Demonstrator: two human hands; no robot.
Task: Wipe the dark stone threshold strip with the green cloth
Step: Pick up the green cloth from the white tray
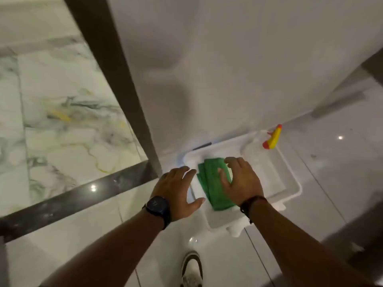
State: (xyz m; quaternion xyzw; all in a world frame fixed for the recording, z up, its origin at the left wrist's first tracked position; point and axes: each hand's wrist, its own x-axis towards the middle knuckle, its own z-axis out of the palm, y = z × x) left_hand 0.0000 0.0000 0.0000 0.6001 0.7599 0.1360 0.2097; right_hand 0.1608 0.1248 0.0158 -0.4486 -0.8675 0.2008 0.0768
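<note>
A folded green cloth (211, 183) lies in a white plastic tray (290, 172) on the floor by the wall. My right hand (242, 181) hovers over the cloth's right side with fingers spread, touching or just above it. My left hand (176, 191), with a dark watch on the wrist, is open at the tray's left rim. The dark stone threshold strip (72, 201) runs diagonally across the floor to the left, from the door frame toward the lower left.
A spray bottle with a yellow and red trigger head (272, 137) stands at the tray's far right corner. A dark door frame (116, 79) rises from the strip's right end beside the white wall. Marble flooring lies beyond the strip. My shoe (191, 268) is below.
</note>
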